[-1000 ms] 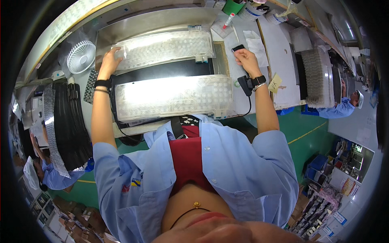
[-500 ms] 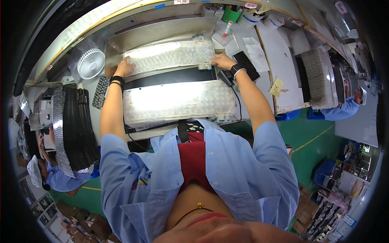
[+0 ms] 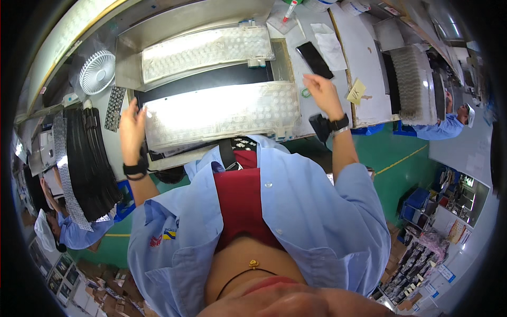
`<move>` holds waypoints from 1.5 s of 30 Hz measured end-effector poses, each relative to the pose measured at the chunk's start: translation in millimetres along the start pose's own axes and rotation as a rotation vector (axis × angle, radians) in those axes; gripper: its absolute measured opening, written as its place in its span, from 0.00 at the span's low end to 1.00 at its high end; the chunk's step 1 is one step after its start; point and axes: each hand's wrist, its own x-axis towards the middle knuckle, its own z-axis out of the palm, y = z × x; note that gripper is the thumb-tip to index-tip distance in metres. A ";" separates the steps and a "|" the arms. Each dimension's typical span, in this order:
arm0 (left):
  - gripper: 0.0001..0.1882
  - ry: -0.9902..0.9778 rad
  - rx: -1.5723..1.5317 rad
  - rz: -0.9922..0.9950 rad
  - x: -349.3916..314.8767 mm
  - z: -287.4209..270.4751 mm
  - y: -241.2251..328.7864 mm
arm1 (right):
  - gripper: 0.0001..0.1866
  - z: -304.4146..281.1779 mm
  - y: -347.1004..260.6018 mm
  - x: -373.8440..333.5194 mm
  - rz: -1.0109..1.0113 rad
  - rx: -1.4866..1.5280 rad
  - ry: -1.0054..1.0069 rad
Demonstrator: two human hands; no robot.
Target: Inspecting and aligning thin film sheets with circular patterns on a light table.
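Note:
Two long clear panels patterned with rows of rounded key-like shapes lie one behind the other. The far panel [image 3: 206,52] sits in a metal tray [image 3: 132,47] with a raised back wall. A strip of black surface [image 3: 206,79] shows between it and the near panel [image 3: 227,113], which glares brightly on its left half. Beside that near panel's left end is my left hand [image 3: 132,127], open, fingers stretched and holding nothing; whether a fingertip touches the edge I cannot tell. My right hand [image 3: 325,95] hovers open and empty over the tabletop, right of the panels and just below a black phone [image 3: 315,59].
A white fan [image 3: 97,72] stands at the left, with a dark perforated strip [image 3: 114,109] near it. Stacks of black strips [image 3: 92,164] rest further left. A red-and-white marker [image 3: 290,10], a white cloth [image 3: 327,46] and a yellow note [image 3: 356,91] are at the right. Co-workers sit on both sides.
Both hands have let go of the far panel's ends. My left hand has come back to the near panel's left end; my right has moved right, away from the panels. The view has shifted.

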 end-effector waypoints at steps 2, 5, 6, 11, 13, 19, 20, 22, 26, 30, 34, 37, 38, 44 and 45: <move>0.27 -0.027 0.188 -0.071 -25.3 13.4 6.1 | 0.17 6.9 -6.2 -31.1 0.066 -0.107 -0.033; 0.27 0.065 0.155 -0.094 -39.9 21.7 12.1 | 0.17 21.2 -12.4 -55.1 0.048 -0.272 -0.111; 0.27 0.107 0.187 -0.027 -39.9 26.5 7.8 | 0.17 26.5 -12.2 -61.5 -0.003 -0.376 -0.102; 0.20 0.222 0.013 -0.075 -41.0 30.2 21.1 | 0.18 28.7 -33.1 -74.8 -0.094 -0.427 0.083; 0.14 0.202 -0.042 -0.147 -42.0 30.6 18.6 | 0.16 27.1 -29.0 -75.0 -0.019 -0.121 0.047; 0.07 0.167 -0.378 -0.118 -42.6 3.4 11.0 | 0.16 21.1 -21.3 -62.1 0.093 0.412 -0.021; 0.07 0.224 -0.418 -0.107 -39.7 1.6 8.0 | 0.16 19.6 -22.8 -58.1 0.089 0.415 -0.022; 0.06 0.268 -0.343 -0.096 -38.3 -18.8 20.4 | 0.16 15.4 -28.2 -48.5 0.048 0.530 -0.053; 0.04 0.298 -0.480 -0.072 -37.7 -39.2 13.9 | 0.17 8.6 -35.0 -30.3 -0.016 0.613 -0.050; 0.05 0.255 -0.736 -0.095 -38.6 -46.5 14.4 | 0.16 -7.0 -43.1 -19.5 -0.080 0.549 -0.053; 0.07 0.178 -0.977 -0.170 -46.4 -51.1 30.8 | 0.15 -19.8 -35.3 -8.8 -0.071 0.490 -0.001; 0.09 0.096 -1.122 -0.147 -48.7 -47.9 32.4 | 0.14 -30.9 -20.6 -1.7 -0.043 0.461 0.031; 0.08 0.106 -1.147 -0.163 -49.9 -47.1 38.8 | 0.14 -32.7 -17.1 1.0 -0.035 0.465 0.039; 0.13 -0.048 -1.105 -0.137 -54.0 -54.1 52.5 | 0.09 -44.6 -2.3 7.4 0.006 0.510 0.061; 0.13 -0.046 -1.106 -0.136 -55.5 -54.2 58.1 | 0.07 -46.5 7.3 9.4 0.012 0.548 0.081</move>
